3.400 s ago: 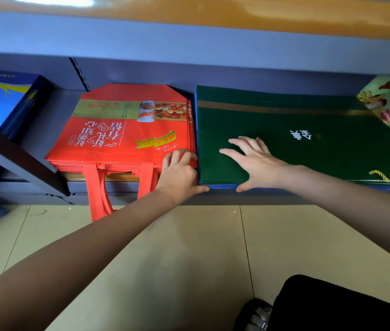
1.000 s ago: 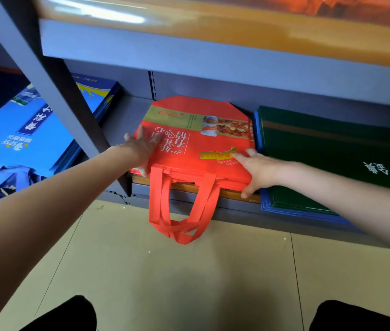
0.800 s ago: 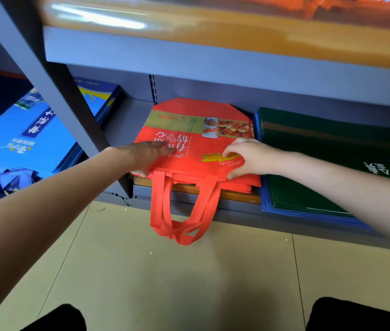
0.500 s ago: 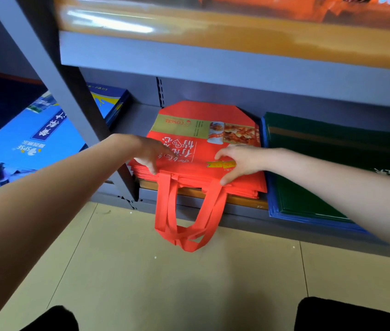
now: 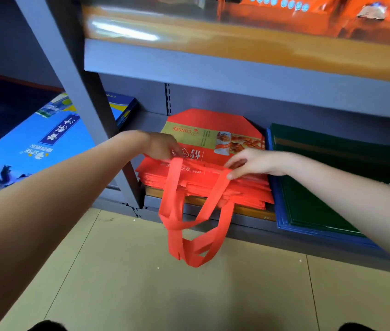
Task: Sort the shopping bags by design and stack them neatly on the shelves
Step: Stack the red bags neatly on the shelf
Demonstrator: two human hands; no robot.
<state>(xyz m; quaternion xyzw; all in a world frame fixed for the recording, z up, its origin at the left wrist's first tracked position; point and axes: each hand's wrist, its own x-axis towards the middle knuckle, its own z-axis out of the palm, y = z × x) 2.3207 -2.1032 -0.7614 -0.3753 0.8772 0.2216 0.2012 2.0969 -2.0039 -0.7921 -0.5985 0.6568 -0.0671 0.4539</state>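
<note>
Far left, behind the grey metal upright (image 5: 69, 96): flat blue bags (image 5: 38, 144) with glossy print, partly hidden by the post and cut by the frame edge. Left hand (image 5: 163, 145) on the top edge of the red bags (image 5: 210, 180), fingers curled on the fabric near one strap; exact grip hard to make out. On the bottom shelf (image 5: 249, 223), in the middle: a stack of red non-woven bags, flat, with clipped corners at the back and a food picture band. Long red handles (image 5: 189, 235) hanging over the shelf edge toward the tiled floor (image 5: 165, 295). Right hand (image 5: 251, 163) pinching the top bag's edge between thumb and fingers. Just beside, on the right: dark green bags (image 5: 332, 182) on a blue layer, cut off by the arm. Above, blurred orange packs (image 5: 284, 22).
</note>
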